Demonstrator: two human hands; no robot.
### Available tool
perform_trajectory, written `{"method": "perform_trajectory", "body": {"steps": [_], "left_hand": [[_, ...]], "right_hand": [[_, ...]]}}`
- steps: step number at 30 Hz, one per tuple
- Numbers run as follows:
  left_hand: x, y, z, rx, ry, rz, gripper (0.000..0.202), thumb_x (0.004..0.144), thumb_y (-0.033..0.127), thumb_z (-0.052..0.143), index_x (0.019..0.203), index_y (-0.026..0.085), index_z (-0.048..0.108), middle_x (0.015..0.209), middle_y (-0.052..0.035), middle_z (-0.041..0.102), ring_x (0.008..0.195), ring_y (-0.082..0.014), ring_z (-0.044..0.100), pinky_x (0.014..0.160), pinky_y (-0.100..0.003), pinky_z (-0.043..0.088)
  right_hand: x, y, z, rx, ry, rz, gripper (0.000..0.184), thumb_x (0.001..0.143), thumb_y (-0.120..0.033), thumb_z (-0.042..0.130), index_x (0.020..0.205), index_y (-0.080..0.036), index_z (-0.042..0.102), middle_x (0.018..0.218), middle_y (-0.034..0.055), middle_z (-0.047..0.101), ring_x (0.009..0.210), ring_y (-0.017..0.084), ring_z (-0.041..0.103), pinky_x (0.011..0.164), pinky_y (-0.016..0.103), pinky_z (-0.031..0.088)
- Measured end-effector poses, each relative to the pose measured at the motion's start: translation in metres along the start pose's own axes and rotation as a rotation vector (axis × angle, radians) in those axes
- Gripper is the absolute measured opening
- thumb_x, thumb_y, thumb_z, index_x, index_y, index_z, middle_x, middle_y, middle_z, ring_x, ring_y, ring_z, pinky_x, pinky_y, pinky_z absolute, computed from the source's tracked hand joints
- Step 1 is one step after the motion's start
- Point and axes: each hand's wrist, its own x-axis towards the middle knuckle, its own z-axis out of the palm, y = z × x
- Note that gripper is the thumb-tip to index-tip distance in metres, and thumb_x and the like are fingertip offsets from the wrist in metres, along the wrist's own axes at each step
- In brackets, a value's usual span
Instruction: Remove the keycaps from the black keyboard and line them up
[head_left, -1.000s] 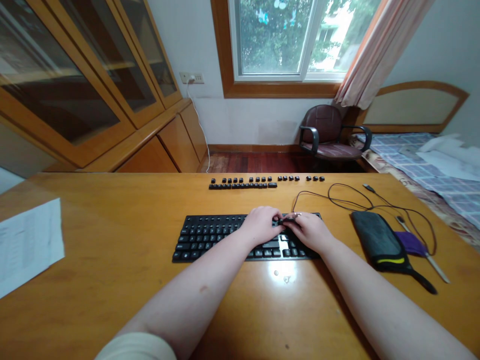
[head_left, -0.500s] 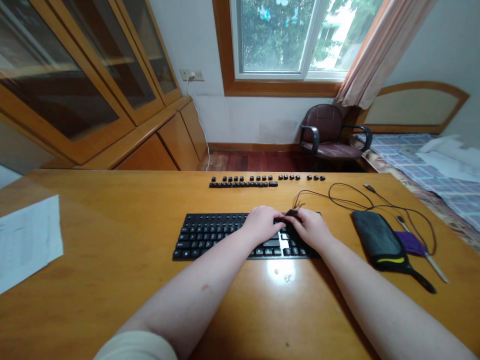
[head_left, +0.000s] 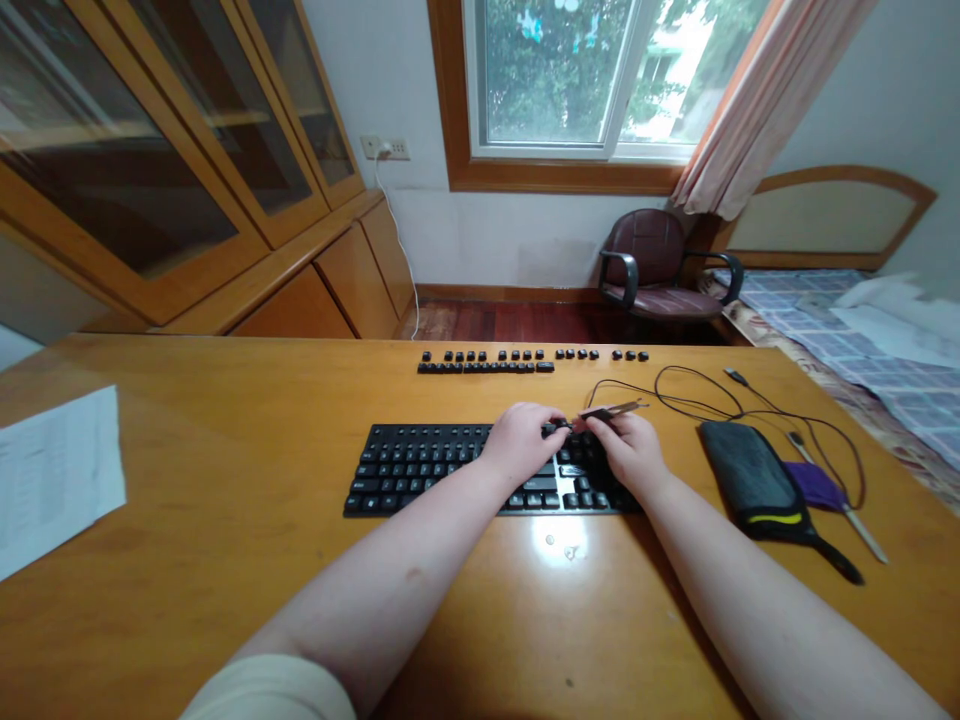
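Observation:
A black keyboard [head_left: 427, 465] lies on the wooden desk in front of me, its upper right part covered by my hands. My left hand [head_left: 523, 440] is over the keyboard's right half, thumb and fingers closed in a pinch; a small dark piece shows at the fingertips, too unclear to name. Close beside it, my right hand [head_left: 631, 448] grips a slim brown-and-black tool [head_left: 611, 411] whose thin tips point right. Behind the keyboard, loose black keycaps [head_left: 487, 367] stand in two rows.
A thin cable [head_left: 701, 405] loops on the desk's right side. Near it lie a dark pouch [head_left: 750, 475] and a purple cloth piece [head_left: 816, 486] around a white stick. Paper [head_left: 60, 480] lies at the left. Beyond the desk stands a chair [head_left: 652, 255].
My hands have moved slightly apart. My right hand has turned, and the tool in it now sits raised, lying sideways with its tips to the right.

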Motion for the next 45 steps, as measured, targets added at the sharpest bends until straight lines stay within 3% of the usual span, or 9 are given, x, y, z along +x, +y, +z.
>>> {"method": "perform_trajectory", "body": {"steps": [10, 14, 18, 27, 39, 45], "left_hand": [[0.002, -0.004, -0.001, -0.021, -0.009, 0.056, 0.022, 0.079, 0.036, 0.06, 0.092, 0.02, 0.069, 0.077, -0.0029, 0.068, 0.075, -0.0168, 0.059, 0.07, -0.027, 0.045], [0.001, -0.002, -0.004, -0.078, -0.028, 0.08, 0.022, 0.082, 0.036, 0.057, 0.091, 0.021, 0.07, 0.082, -0.0025, 0.069, 0.078, -0.0164, 0.061, 0.075, -0.028, 0.046], [0.002, -0.002, -0.003, -0.153, -0.027, 0.034, 0.019, 0.082, 0.032, 0.058, 0.093, 0.022, 0.07, 0.089, -0.0022, 0.071, 0.084, -0.0164, 0.062, 0.078, -0.027, 0.047], [0.004, -0.005, -0.001, -0.255, -0.05, 0.035, 0.024, 0.079, 0.023, 0.06, 0.102, 0.021, 0.067, 0.103, -0.0033, 0.068, 0.096, -0.0164, 0.061, 0.09, -0.029, 0.046], [0.002, -0.002, -0.001, -0.197, -0.026, -0.025, 0.025, 0.085, 0.025, 0.052, 0.105, 0.017, 0.065, 0.101, -0.0063, 0.069, 0.094, -0.0175, 0.062, 0.087, -0.029, 0.048], [0.002, -0.002, 0.0, -0.291, -0.062, -0.053, 0.026, 0.082, 0.026, 0.055, 0.104, 0.017, 0.066, 0.1, -0.0064, 0.069, 0.093, -0.0186, 0.063, 0.087, -0.031, 0.048]], "right_hand": [[0.0, -0.002, 0.003, 0.137, -0.04, 0.122, 0.027, 0.083, -0.036, 0.052, 0.082, -0.019, 0.072, 0.082, 0.0071, 0.072, 0.079, 0.022, 0.067, 0.074, 0.034, 0.052], [-0.001, -0.002, 0.005, 0.157, -0.034, 0.134, 0.025, 0.081, -0.036, 0.055, 0.077, -0.018, 0.071, 0.076, 0.0066, 0.071, 0.075, 0.022, 0.067, 0.073, 0.033, 0.052], [-0.003, -0.001, 0.008, 0.293, -0.051, 0.126, 0.024, 0.08, -0.037, 0.056, 0.084, -0.018, 0.07, 0.082, 0.0067, 0.071, 0.074, 0.02, 0.067, 0.073, 0.034, 0.054], [-0.001, 0.006, 0.015, 0.5, 0.071, 0.246, 0.025, 0.075, -0.042, 0.062, 0.082, -0.018, 0.067, 0.079, 0.0059, 0.071, 0.074, 0.021, 0.068, 0.071, 0.038, 0.058], [-0.006, 0.003, 0.011, 0.489, -0.046, 0.104, 0.021, 0.082, -0.036, 0.056, 0.092, -0.023, 0.068, 0.094, 0.0057, 0.07, 0.079, 0.021, 0.068, 0.073, 0.038, 0.057], [-0.007, -0.002, 0.013, 0.425, 0.005, 0.106, 0.021, 0.083, -0.037, 0.054, 0.091, -0.023, 0.068, 0.092, 0.0048, 0.07, 0.079, 0.02, 0.067, 0.078, 0.038, 0.055]]}}
